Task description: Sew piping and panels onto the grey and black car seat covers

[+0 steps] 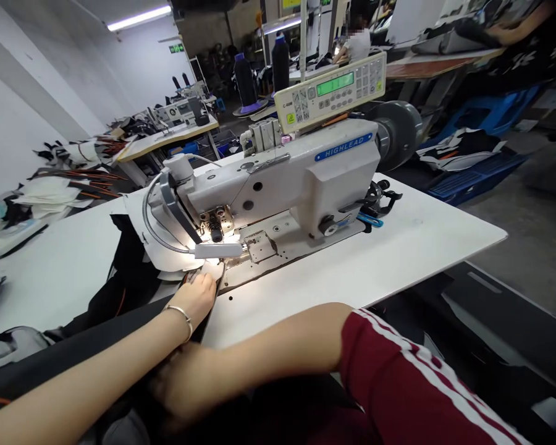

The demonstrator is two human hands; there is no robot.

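Our left hand (pixel 199 295) lies open and flat on the cloth (pixel 130 272), just before the sewing machine (pixel 282 185); our right hand (pixel 176 386) is nearer us and blurred; we cannot tell its grip.

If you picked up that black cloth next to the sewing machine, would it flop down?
Probably floppy: the black cloth lies in folds and seems to drape over the table edge. It likely slides easily, since the left hand presses it flat.
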